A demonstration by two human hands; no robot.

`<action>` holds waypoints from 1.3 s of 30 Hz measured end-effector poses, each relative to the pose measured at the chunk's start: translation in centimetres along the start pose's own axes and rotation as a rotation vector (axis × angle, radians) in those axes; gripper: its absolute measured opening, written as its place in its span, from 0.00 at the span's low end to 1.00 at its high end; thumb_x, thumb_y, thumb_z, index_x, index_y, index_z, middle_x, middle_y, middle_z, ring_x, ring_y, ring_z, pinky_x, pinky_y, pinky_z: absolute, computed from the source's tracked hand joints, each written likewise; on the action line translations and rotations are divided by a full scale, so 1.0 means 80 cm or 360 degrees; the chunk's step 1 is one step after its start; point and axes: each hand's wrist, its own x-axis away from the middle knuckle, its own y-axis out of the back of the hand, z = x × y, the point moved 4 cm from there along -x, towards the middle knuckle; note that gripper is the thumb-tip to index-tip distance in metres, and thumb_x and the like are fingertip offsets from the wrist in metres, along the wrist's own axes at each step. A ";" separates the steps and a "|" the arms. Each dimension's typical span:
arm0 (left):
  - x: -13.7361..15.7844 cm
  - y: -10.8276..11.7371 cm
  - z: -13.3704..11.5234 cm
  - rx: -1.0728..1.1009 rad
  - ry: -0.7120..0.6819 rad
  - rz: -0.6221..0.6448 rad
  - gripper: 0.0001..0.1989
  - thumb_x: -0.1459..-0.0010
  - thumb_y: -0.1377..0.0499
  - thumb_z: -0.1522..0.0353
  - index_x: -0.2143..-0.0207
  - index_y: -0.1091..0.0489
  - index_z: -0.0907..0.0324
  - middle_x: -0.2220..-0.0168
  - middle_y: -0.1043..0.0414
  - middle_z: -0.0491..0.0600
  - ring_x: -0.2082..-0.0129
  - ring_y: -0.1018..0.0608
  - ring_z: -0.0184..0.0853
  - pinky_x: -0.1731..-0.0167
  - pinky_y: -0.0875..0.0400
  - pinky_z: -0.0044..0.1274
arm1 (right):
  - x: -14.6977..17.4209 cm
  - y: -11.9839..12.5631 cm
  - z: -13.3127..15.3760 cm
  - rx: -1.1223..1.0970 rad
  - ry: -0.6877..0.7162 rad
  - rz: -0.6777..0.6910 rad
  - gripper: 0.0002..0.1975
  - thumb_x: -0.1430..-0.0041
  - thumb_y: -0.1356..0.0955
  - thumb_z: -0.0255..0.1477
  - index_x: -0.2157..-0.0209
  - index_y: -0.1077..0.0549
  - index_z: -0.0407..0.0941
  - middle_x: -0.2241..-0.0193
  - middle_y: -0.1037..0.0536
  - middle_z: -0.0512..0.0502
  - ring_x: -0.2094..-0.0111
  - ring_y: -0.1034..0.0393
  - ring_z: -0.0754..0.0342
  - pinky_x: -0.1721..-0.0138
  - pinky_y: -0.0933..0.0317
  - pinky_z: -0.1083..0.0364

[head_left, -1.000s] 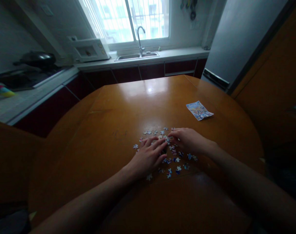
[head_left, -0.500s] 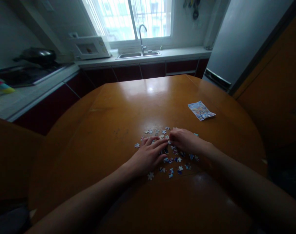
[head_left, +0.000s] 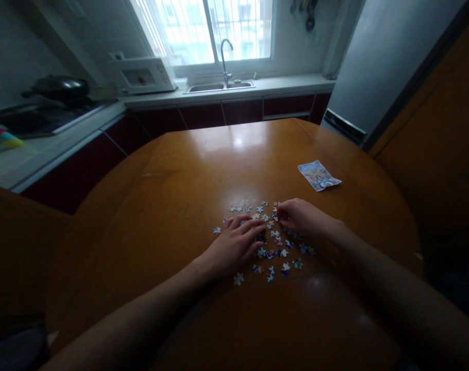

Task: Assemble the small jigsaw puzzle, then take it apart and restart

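Several loose jigsaw puzzle pieces [head_left: 271, 274] lie scattered on the wooden table [head_left: 172, 190], some showing a coloured print and others a pale face. My left hand [head_left: 238, 242] rests palm down over part of the scatter, fingers spread, covering some pieces. At the right side of the pieces is my right hand [head_left: 298, 216], its fingers curled down and pinched together at the table. Whatever lies between those fingertips is hidden. A pale puzzle piece [head_left: 238, 279] sits just below my left wrist.
A printed picture sheet [head_left: 319, 175] lies flat on the table to the right, beyond my right hand. Past the far table edge are a sink [head_left: 205, 88] with a tap, a microwave [head_left: 144, 76] and a pan [head_left: 60, 87] on the stove. A fridge [head_left: 389, 67] stands at right.
My right hand has moved a little to the right, away from the left fingertips, uncovering pieces between the hands. My left hand has stayed almost in place.
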 end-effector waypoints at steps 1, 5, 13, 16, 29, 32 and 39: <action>0.000 -0.001 0.001 -0.0002 -0.0007 -0.0007 0.20 0.28 0.48 0.61 0.36 0.36 0.50 0.35 0.34 0.48 0.38 0.36 0.47 0.39 0.41 0.43 | -0.001 -0.001 -0.001 -0.0019 -0.0001 0.0005 0.05 0.44 0.31 0.22 0.68 0.21 0.44 0.71 0.19 0.45 0.72 0.30 0.55 0.68 0.41 0.55; 0.001 0.001 0.008 0.0002 0.0041 -0.0071 0.20 0.28 0.48 0.61 0.37 0.35 0.51 0.35 0.33 0.48 0.38 0.36 0.46 0.39 0.40 0.41 | -0.004 0.001 -0.011 -0.0103 -0.0029 -0.0040 0.07 0.41 0.32 0.24 0.66 0.20 0.45 0.69 0.18 0.44 0.71 0.28 0.55 0.67 0.39 0.55; -0.003 0.010 0.023 -0.0034 0.0215 -0.0168 0.16 0.27 0.49 0.63 0.42 0.31 0.53 0.39 0.30 0.49 0.39 0.34 0.46 0.41 0.40 0.42 | -0.010 0.019 -0.041 -0.0089 -0.0255 -0.0338 0.12 0.41 0.34 0.21 0.62 0.18 0.44 0.61 0.17 0.40 0.62 0.25 0.48 0.60 0.36 0.51; -0.004 0.014 0.029 -0.0014 0.0337 -0.0272 0.15 0.28 0.50 0.66 0.44 0.30 0.56 0.42 0.28 0.52 0.41 0.32 0.45 0.43 0.38 0.41 | -0.011 0.010 -0.027 -0.0118 -0.0186 -0.0428 0.09 0.39 0.32 0.24 0.62 0.18 0.44 0.61 0.19 0.40 0.61 0.27 0.49 0.60 0.36 0.52; 0.004 0.047 0.121 0.0279 0.0800 -0.0898 0.13 0.36 0.50 0.69 0.60 0.25 0.57 0.56 0.23 0.51 0.51 0.24 0.41 0.46 0.31 0.35 | -0.042 -0.041 0.038 0.0164 0.0390 -0.0369 0.12 0.32 0.35 0.22 0.60 0.19 0.46 0.59 0.22 0.40 0.56 0.34 0.48 0.54 0.38 0.52; 0.006 0.049 0.124 0.0303 0.0804 -0.0825 0.12 0.37 0.49 0.69 0.62 0.25 0.57 0.58 0.22 0.52 0.53 0.23 0.41 0.48 0.30 0.36 | -0.044 -0.041 0.040 0.0188 0.0391 -0.0368 0.13 0.32 0.36 0.22 0.63 0.19 0.45 0.59 0.22 0.40 0.56 0.34 0.48 0.54 0.38 0.52; 0.007 0.040 0.124 0.0355 0.0783 -0.0709 0.12 0.37 0.49 0.70 0.62 0.24 0.58 0.60 0.21 0.52 0.55 0.22 0.40 0.50 0.27 0.35 | -0.040 -0.008 0.004 0.0053 0.0111 -0.0509 0.10 0.34 0.35 0.22 0.63 0.21 0.43 0.62 0.20 0.40 0.57 0.30 0.48 0.56 0.38 0.53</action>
